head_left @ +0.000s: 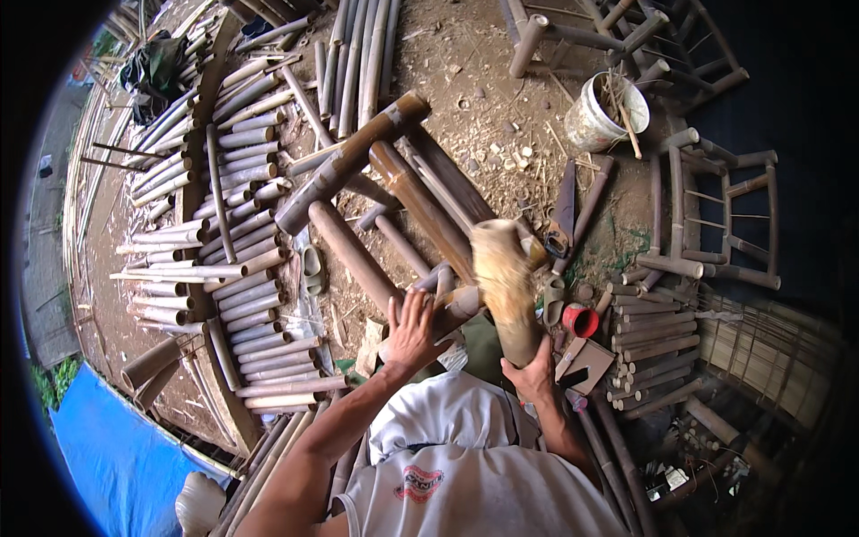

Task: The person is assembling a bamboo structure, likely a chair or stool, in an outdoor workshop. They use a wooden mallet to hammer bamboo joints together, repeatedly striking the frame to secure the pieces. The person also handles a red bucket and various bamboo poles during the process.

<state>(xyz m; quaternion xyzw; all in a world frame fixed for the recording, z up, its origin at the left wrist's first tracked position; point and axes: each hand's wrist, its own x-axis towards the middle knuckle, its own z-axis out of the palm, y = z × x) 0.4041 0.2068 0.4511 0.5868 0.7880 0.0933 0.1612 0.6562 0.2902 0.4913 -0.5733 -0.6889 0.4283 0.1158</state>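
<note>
The right grip (535, 372) is clamped on a thick, pale-brown, frayed bamboo cylinder (506, 282). The left grip (412, 333), fingers apart, rests on the brown, round-poled bamboo frame (356, 253), probably for steadying it.

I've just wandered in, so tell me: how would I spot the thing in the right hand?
Find the big brown bamboo frame at the picture's centre. Below and right of it, the right hand grips a thick club-like piece. Its pale, shaggy-looking upper end, blurred here, sets it apart from the smoother poles.
</note>
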